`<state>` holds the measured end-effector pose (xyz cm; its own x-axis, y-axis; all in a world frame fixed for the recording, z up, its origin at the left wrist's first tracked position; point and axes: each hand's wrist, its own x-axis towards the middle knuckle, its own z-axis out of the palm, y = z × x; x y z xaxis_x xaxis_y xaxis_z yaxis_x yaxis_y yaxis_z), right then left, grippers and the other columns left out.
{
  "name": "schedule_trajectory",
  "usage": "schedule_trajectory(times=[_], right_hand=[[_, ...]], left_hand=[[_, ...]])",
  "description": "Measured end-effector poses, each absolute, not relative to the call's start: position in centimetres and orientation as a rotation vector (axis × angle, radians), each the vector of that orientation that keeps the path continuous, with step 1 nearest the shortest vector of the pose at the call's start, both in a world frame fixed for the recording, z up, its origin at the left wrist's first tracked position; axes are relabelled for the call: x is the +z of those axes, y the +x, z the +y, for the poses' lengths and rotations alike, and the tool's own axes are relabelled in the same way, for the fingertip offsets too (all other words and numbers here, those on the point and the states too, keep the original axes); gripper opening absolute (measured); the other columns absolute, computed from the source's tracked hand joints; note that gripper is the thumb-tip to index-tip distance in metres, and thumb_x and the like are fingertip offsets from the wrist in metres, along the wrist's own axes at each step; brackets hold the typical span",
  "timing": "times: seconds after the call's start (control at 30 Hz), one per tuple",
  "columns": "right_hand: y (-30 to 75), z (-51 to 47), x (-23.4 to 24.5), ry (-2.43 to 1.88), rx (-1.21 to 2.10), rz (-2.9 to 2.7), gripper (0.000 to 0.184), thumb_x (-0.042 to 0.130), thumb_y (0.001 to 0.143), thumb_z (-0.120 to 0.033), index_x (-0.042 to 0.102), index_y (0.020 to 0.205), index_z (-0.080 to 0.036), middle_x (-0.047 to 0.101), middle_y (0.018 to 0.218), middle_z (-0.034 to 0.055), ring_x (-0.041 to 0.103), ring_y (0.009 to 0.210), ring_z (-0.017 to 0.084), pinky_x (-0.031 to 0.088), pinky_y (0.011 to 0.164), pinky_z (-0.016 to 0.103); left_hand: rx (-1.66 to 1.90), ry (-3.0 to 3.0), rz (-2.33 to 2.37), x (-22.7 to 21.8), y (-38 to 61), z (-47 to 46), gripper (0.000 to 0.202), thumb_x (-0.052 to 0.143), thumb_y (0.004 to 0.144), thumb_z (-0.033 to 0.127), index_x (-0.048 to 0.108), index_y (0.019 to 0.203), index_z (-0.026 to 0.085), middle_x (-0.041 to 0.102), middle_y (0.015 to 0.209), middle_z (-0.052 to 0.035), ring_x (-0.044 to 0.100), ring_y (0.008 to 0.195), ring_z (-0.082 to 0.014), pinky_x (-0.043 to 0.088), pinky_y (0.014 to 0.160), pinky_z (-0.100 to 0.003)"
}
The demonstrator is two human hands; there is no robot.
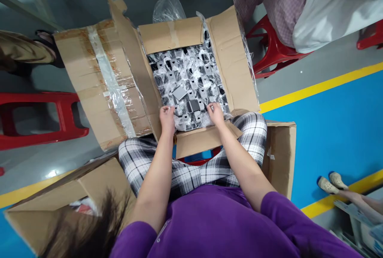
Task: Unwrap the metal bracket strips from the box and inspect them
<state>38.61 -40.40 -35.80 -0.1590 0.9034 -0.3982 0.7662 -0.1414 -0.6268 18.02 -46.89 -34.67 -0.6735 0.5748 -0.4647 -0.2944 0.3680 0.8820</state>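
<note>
An open cardboard box (227, 62) stands on the floor in front of my knees. It is lined with clear plastic and holds several small grey metal parts (188, 78) in plastic wrap. My left hand (166, 117) is at the box's near left side, fingers curled on the plastic wrap. My right hand (214, 113) is at the near right side, fingers pinched on the plastic among the parts. One flat grey part (180, 92) lies loose on top between my hands.
A taped, closed cardboard box (98, 86) lies to the left. Open boxes sit at my lower left (60, 202) and right (281, 154). Red plastic stools (36, 118) (269, 50) stand left and upper right. Another person sits at the top right (299, 2); someone's feet (332, 182) show at right.
</note>
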Motion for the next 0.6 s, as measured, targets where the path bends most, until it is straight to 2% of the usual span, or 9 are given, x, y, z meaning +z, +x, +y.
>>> schedule_trajectory(times=[0.1,0.17,0.27,0.37,0.5,0.6], right_hand=[[39.3,-40.4,-35.3,-1.753,1.142,-1.799,0.016,0.046,0.092,-0.032,0.058,0.089,-0.021,0.058,0.110,0.0141,0.056,0.111,0.025,0.041,0.103,0.036],[39.8,-40.2,-35.0,-1.703,1.157,-1.692,0.018,0.044,0.093,-0.038,0.053,0.091,-0.023,0.060,0.101,0.0098,0.058,0.098,0.022,0.043,0.097,0.035],[39.9,-39.8,-35.0,-1.728,1.195,-1.427,0.023,0.043,0.093,-0.046,0.049,0.093,-0.024,0.059,0.086,0.0023,0.055,0.080,0.019,0.045,0.088,0.033],[39.5,-39.6,-35.4,-1.715,1.295,-1.063,0.027,0.048,0.088,-0.051,0.048,0.089,-0.025,0.057,0.083,-0.0012,0.055,0.080,0.016,0.046,0.082,0.029],[38.5,-39.8,-36.1,-1.687,1.576,-0.791,0.023,0.055,0.083,-0.047,0.049,0.086,-0.025,0.057,0.074,-0.0042,0.055,0.069,0.015,0.048,0.071,0.027],[38.0,-40.0,-36.3,-1.669,1.624,-0.849,0.019,0.058,0.081,-0.042,0.052,0.083,-0.024,0.060,0.076,-0.0037,0.056,0.070,0.015,0.049,0.073,0.028]], left_hand=[[1.232,0.469,1.845,-34.3,19.4,-46.7,0.016,0.072,0.072,0.027,0.061,0.081,0.021,0.066,0.085,0.0006,0.061,0.090,-0.0159,0.044,0.088,-0.026],[1.088,0.608,1.793,-34.1,20.7,-46.3,0.012,0.070,0.076,0.029,0.067,0.084,0.020,0.071,0.092,-0.0024,0.063,0.095,-0.0184,0.045,0.091,-0.027],[0.882,0.746,1.740,-34.0,22.6,-45.5,0.022,0.061,0.086,0.038,0.070,0.095,0.019,0.074,0.090,-0.0047,0.067,0.093,-0.0208,0.047,0.089,-0.029],[0.726,0.840,1.753,-33.6,23.8,-44.8,0.035,0.049,0.094,0.045,0.069,0.108,0.019,0.075,0.087,-0.0058,0.068,0.092,-0.0223,0.048,0.089,-0.030],[0.574,0.957,1.810,-32.9,24.5,-44.3,0.041,0.049,0.095,0.050,0.066,0.117,0.020,0.076,0.099,-0.0081,0.069,0.098,-0.0240,0.047,0.088,-0.029],[0.464,1.020,1.892,-32.6,24.5,-44.2,0.042,0.044,0.097,0.047,0.069,0.113,0.016,0.076,0.095,-0.0130,0.070,0.096,-0.0278,0.047,0.085,-0.032]])
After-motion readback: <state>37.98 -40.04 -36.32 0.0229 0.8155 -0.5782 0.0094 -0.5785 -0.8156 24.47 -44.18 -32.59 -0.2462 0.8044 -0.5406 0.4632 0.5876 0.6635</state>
